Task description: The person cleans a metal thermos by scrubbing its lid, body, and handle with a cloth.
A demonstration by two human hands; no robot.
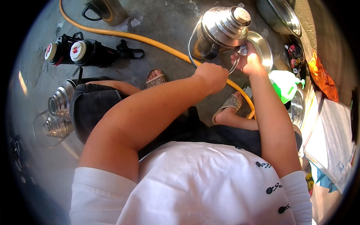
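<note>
My left hand point(212, 77) is closed in a fist on the thin looped metal handle of a shiny steel flask point(224, 26). The flask leans with its pale round stopper point(242, 15) toward the upper right. Beside its lower right edge, my right hand point(249, 60) has its fingers curled round a crumpled silvery-grey scrubber or cloth point(243, 50), which is near or against the metal. Behind that hand lies a round steel basin point(265, 48).
An orange hose point(150, 40) crosses the floor below the flask. Two black flasks point(98, 53) and a steel mug point(108, 11) stand upper left, more steel flasks point(60, 103) at left. A green container point(284, 85) and large basin point(283, 17) are at right.
</note>
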